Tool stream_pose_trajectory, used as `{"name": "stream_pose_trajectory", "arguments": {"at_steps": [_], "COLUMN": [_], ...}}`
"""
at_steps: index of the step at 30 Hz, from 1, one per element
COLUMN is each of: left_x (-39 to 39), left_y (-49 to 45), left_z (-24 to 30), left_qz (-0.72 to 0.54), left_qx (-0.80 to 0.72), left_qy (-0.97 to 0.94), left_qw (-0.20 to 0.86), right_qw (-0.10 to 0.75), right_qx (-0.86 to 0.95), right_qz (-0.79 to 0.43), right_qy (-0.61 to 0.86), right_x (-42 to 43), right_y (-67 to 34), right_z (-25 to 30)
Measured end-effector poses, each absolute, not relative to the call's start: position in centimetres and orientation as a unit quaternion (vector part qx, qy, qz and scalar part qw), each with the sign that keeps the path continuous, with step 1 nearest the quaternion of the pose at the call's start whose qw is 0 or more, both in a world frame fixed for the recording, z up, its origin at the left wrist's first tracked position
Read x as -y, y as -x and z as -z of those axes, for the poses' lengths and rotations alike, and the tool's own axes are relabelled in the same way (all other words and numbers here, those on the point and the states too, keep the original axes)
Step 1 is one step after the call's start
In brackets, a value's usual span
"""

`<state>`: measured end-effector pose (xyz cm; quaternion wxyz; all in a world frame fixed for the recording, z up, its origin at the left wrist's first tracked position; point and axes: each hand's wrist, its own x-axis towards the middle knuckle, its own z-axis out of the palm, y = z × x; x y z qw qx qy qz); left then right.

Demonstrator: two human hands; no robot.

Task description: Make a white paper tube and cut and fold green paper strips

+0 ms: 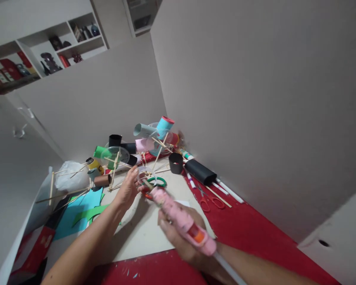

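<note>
My right hand (180,233) is wrapped around a pink hot glue gun (180,219), whose nozzle points up toward a small clear plastic lid (144,174). My left hand (127,190) pinches that lid by its edge, just above a green ring (160,181) and the red handles of scissors (148,195) lying on the beige board (142,233). A white cord (230,271) runs back from the glue gun along my right forearm.
Behind the hands stand craft models of paper tubes, clear discs and wooden sticks (154,140). A black cup (175,162), black roll (200,171), red scissors (209,202) and white sticks (228,190) lie along the right wall. Blue and green paper (80,211) lies left. Shelves (56,47) hang above.
</note>
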<state>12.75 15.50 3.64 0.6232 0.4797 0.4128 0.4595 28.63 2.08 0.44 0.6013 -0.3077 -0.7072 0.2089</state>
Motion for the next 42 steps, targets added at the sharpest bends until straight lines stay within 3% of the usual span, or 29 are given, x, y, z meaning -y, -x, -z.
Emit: {"name": "stream_pose_trajectory", "arguments": {"at_steps": [5, 11, 29, 42], "left_x": [-13.5, -10.9, -9.3, -10.4], "left_y": [-10.1, -9.6, -9.1, -9.0], "left_z": [-3.4, -2.8, -1.6, -3.3], "left_qz": [-0.470, -0.475, -0.403, -0.419], "left_qx": [-0.375, -0.360, -0.342, -0.416], "left_qy": [-0.443, -0.492, -0.696, -0.430], "left_qw": [0.665, 0.634, 0.485, 0.683], "right_qw": [0.661, 0.633, 0.595, 0.587], "right_qx": [0.557, 0.537, 0.609, 0.647], "right_qz": [-0.294, -0.359, -0.243, -0.219], "right_qy": [0.407, 0.427, 0.466, 0.435], "right_x": [-2.6, -4.3, -5.2, -4.9], "right_y": [-28.8, -28.1, -28.0, -28.0], "right_z": [-2.1, -1.0, 0.4, -0.1]}}
